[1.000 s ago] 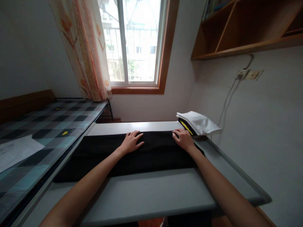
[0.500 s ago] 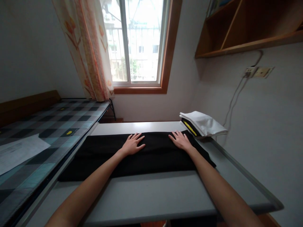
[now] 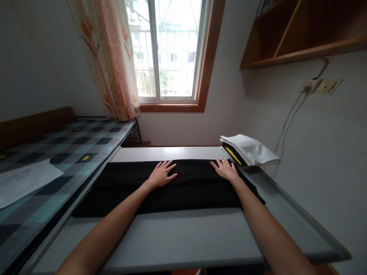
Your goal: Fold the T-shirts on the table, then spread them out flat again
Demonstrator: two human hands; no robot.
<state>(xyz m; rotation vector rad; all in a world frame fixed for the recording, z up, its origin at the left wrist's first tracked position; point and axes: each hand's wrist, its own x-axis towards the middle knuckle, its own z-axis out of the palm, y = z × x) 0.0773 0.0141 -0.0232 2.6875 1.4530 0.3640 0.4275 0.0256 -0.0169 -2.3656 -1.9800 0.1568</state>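
Both hands lie flat, fingers spread, on the black cloth (image 3: 183, 187) stretched across the grey table (image 3: 186, 236): left hand (image 3: 161, 175) near the cloth's middle, right hand (image 3: 226, 170) by its right end, just beside the folded white stack (image 3: 252, 150)

Looks like a small bedroom at home: a bed (image 3: 57, 152) with checked cover is set left of the window (image 3: 169, 49), a wooden shelf (image 3: 301, 34) mounted to its right.
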